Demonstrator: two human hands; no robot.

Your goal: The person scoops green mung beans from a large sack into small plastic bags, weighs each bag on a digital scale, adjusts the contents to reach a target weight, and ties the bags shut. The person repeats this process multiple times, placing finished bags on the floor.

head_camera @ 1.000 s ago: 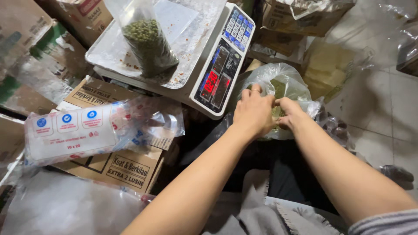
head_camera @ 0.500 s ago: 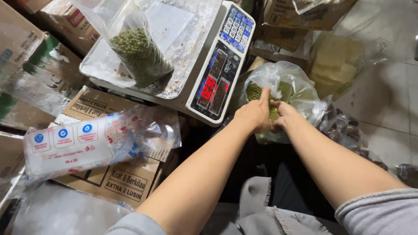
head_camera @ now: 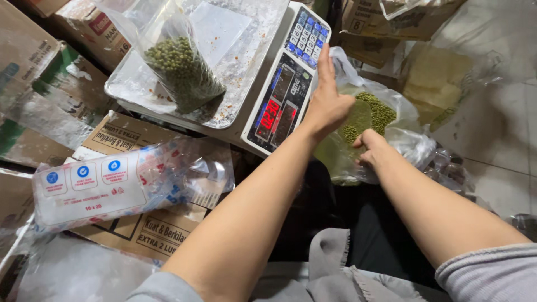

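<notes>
while its fingers point upward, left hand beside scale.

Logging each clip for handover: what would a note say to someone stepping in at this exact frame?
Left hand: open, fingers up, beside the digital scale, over the big plastic bag of green beans.
Right hand: at that bag's mouth, beans in its grip.
Done: a small clear bag of green beans sits on the scale tray, display lit.
Left: small bag is unsealed.
</notes>
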